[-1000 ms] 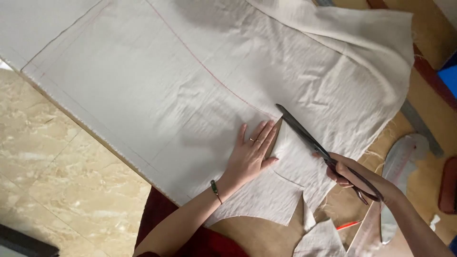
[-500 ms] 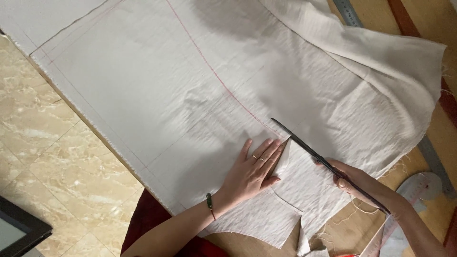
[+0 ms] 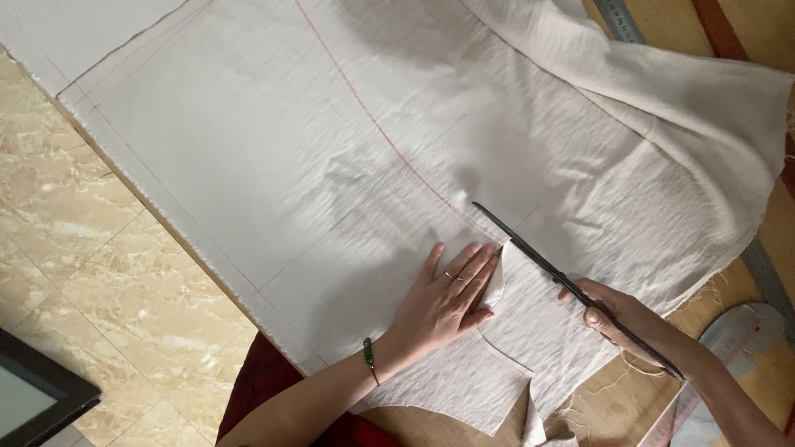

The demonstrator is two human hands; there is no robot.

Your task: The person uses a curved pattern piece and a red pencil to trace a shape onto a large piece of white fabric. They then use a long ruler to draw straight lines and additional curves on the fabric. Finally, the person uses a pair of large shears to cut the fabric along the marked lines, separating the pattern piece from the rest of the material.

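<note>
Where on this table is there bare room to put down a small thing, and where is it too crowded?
Bare wood shows right of the cloth, beside the grey ruler, and at the top right corner by the other ruler. It is crowded around the left hand, the scissors in the right hand, and the curved ruler.

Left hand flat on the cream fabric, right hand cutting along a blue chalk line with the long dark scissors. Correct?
Not quite: the head view shows the chalk line is red, not blue. The rest holds: the left hand lies flat on the cream woven fabric, and the right hand works the long dark scissors along that line.
</note>
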